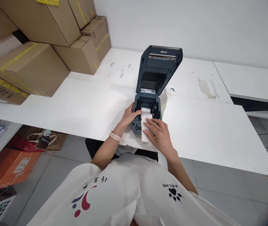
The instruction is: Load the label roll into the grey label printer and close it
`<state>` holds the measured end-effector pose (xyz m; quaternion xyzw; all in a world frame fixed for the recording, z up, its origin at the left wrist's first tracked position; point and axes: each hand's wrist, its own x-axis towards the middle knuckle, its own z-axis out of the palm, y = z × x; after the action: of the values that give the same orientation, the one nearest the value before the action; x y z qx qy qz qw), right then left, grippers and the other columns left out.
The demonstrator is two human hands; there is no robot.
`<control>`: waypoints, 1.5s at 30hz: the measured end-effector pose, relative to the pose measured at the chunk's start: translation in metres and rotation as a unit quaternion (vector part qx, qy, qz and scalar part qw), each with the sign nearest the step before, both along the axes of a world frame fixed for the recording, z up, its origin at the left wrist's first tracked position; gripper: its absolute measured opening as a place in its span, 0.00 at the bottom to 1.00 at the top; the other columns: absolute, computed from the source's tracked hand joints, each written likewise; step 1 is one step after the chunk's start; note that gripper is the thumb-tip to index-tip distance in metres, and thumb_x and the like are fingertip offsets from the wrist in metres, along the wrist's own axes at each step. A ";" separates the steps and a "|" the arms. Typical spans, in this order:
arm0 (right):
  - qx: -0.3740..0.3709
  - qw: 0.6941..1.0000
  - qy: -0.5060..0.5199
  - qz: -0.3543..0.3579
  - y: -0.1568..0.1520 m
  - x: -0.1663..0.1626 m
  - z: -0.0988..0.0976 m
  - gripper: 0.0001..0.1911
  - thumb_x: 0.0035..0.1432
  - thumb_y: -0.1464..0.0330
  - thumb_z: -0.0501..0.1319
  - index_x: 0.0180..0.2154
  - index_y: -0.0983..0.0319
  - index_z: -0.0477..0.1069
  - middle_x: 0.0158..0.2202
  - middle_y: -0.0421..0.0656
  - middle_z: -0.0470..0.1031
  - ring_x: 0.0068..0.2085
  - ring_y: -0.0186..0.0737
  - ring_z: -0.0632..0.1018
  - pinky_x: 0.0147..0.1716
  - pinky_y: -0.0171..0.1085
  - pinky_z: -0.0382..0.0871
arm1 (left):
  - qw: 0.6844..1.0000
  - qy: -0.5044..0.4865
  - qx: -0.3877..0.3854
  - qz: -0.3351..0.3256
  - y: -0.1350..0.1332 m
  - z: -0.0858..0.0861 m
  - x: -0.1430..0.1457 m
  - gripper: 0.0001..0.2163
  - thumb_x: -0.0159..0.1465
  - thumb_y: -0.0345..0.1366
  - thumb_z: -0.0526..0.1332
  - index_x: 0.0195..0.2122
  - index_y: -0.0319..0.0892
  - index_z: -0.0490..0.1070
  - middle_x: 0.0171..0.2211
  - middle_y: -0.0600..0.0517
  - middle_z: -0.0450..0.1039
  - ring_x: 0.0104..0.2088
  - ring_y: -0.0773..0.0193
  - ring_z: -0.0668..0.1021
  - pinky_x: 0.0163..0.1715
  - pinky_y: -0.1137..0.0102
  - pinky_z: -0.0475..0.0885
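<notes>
One white paper strip [146,116] lies under the spread, flattened fingers of the right hand [156,130]; beneath both hands, a lid-up printer [151,95]. Left hand [130,115]: thumb parted, at its side; grip, cannot tell.

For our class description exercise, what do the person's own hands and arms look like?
The left hand and right hand are gloveless. A pale pink perforated strap circles the left wrist; the right wrist is bare. Bare forearms emerge from a white shirt bearing a black KELME paw logo.
</notes>
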<state>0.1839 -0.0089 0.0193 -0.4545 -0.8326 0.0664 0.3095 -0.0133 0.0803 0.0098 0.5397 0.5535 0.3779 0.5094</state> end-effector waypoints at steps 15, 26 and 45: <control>-0.012 0.967 0.238 -0.094 0.052 0.022 0.023 0.20 0.71 0.53 0.54 0.57 0.49 0.76 0.56 0.45 0.80 0.61 0.54 0.76 0.62 0.59 0.70 | 0.999 -0.021 -0.039 -0.011 -0.069 0.009 0.000 0.49 0.60 0.56 0.68 0.76 0.52 0.42 0.76 0.43 0.50 0.74 0.40 0.58 0.68 0.49 0.64; -0.159 0.875 0.458 -0.021 0.233 0.017 0.101 0.44 0.69 0.39 0.34 0.63 0.63 0.67 0.61 0.45 0.74 0.70 0.47 0.68 0.72 0.48 0.59 | 0.996 -0.032 -0.069 -0.048 -0.087 0.008 -0.006 0.52 0.60 0.57 0.68 0.77 0.53 0.36 0.77 0.44 0.47 0.73 0.43 0.60 0.67 0.53 0.66; -0.050 0.978 0.198 -0.035 0.024 0.006 0.000 0.21 0.75 0.59 0.47 0.60 0.47 0.71 0.68 0.39 0.68 0.76 0.47 0.56 0.75 0.58 0.53 | 0.995 -0.090 -0.027 -0.031 -0.073 0.016 0.003 0.40 0.66 0.53 0.62 0.74 0.47 0.48 0.75 0.43 0.55 0.71 0.45 0.64 0.67 0.55 0.67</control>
<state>0.1898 0.0153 0.0196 -0.4760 -0.7343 0.1856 0.4470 -0.0105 0.0075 0.0259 0.5064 0.4982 0.3937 0.5835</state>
